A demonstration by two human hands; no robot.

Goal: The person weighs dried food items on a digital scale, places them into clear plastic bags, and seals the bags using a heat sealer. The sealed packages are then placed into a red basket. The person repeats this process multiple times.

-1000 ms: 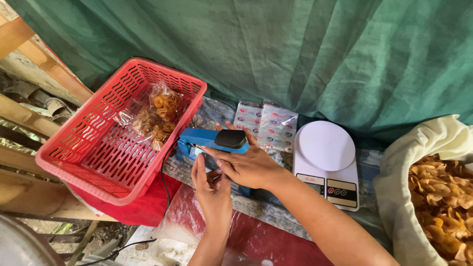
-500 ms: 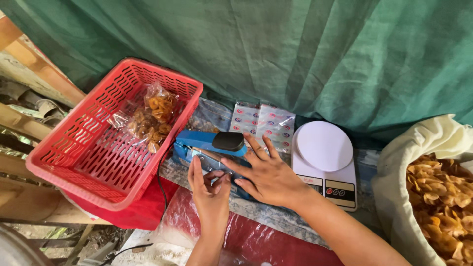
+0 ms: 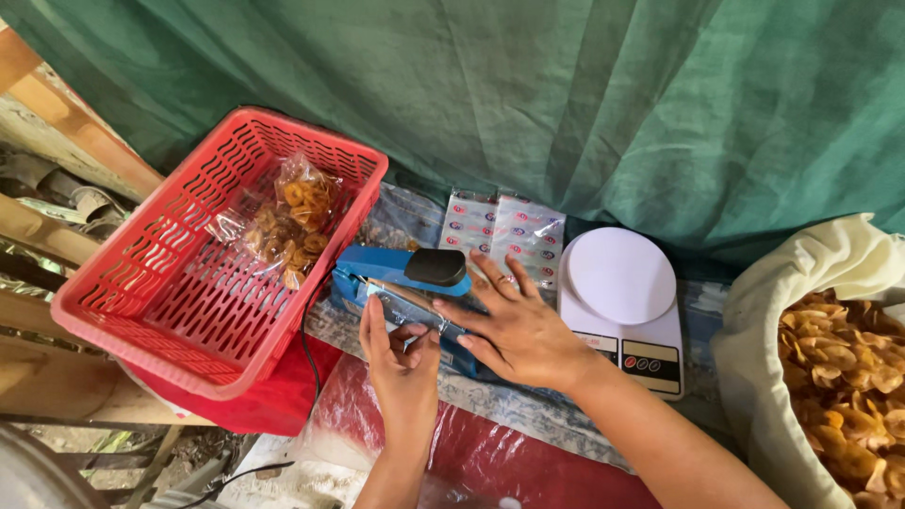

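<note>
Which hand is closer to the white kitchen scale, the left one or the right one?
The right. The right hand lies flat on the blue heat sealer, just beside the white scale. The left hand is on the sealer's near end, farther from the scale.

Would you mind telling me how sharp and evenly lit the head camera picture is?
Head view: soft daylight, no harsh glare; the left hand, right hand and blue sealer are sharp; the white scale is bright but readable; the bottom left corner falls into shadow and blur.
</note>
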